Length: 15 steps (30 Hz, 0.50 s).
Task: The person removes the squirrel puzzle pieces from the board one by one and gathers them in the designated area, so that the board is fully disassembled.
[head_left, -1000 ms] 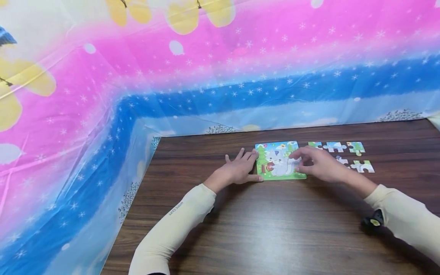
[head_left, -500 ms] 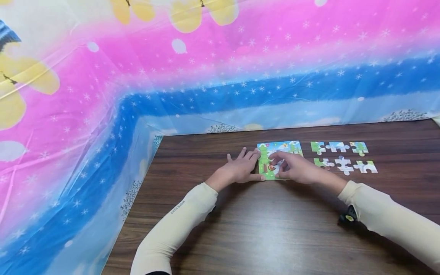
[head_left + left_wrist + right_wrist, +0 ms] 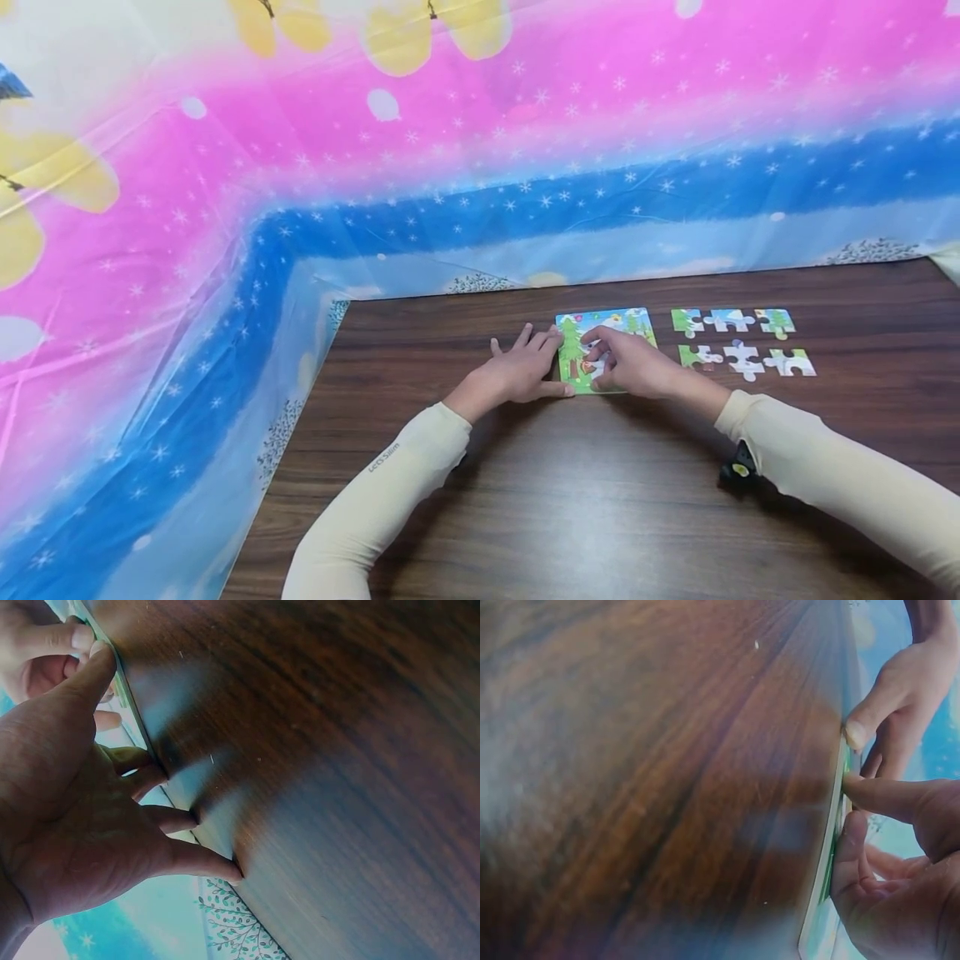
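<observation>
A square picture puzzle (image 3: pixel 637 325) lies flat on the table; its picture has green trees and a blue sky, and the right hand covers part of it. My left hand (image 3: pixel 525 367) rests along the left edge with fingers spread, its thumb at the near-left corner. Over the puzzle's lower middle, my right hand (image 3: pixel 637 364) has its thumb and fingers bent down onto the surface. In the right wrist view, the right thumb and fingertips meet the green puzzle edge (image 3: pixel 825 885). Whether they pinch a loose piece is hidden.
Loose jigsaw pieces (image 3: pixel 744 361) lie in two short rows to the right of the puzzle. The dark wooden table (image 3: pixel 585 492) extends toward me. A patterned cloth (image 3: pixel 450 200) hangs behind it and along the left side.
My right hand has moved left from the puzzle's right side to its lower middle, uncovering the near row of loose pieces. My left hand stays at the left edge.
</observation>
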### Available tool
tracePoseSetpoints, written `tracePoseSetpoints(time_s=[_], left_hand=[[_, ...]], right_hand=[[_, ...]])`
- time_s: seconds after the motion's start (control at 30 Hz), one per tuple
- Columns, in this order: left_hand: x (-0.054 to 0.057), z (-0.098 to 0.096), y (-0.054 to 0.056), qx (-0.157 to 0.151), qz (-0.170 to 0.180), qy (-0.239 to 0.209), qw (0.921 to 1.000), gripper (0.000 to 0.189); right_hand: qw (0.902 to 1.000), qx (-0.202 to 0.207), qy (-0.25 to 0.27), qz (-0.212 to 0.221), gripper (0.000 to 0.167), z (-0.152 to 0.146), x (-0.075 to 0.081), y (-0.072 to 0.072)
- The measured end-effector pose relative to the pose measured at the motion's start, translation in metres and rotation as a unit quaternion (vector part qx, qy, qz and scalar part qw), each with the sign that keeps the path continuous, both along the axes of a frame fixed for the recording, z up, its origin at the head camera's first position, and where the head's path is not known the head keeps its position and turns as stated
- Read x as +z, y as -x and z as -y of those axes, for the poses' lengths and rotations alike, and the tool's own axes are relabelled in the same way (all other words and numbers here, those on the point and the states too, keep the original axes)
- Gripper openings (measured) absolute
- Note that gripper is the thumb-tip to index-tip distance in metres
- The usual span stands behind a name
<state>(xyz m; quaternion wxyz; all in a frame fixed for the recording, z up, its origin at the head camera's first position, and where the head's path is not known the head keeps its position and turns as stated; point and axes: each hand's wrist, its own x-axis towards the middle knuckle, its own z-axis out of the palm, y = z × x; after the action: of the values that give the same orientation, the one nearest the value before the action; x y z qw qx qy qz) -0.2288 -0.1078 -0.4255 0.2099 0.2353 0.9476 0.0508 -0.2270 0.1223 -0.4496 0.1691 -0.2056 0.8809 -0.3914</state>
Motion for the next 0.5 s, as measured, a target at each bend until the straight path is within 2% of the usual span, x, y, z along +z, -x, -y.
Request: tracePoseSetpoints(time_s=[0.23, 0.5], left_hand=[[-0.0007, -0.0008, 0.0022, 0.003, -0.001, -0.001, 1.0000, 0.093], [-0.0010, 0.0004, 0.0005, 0.002, 0.001, 0.000, 1.0000, 0.093]], right_hand=[[0.9996, 0.005, -0.002, -0.028, 0.055, -0.0011, -0.0024, 0.0028], [0.9996, 0.019, 0.006, -0.018, 0.060, -0.0026, -0.0065, 0.0046]])
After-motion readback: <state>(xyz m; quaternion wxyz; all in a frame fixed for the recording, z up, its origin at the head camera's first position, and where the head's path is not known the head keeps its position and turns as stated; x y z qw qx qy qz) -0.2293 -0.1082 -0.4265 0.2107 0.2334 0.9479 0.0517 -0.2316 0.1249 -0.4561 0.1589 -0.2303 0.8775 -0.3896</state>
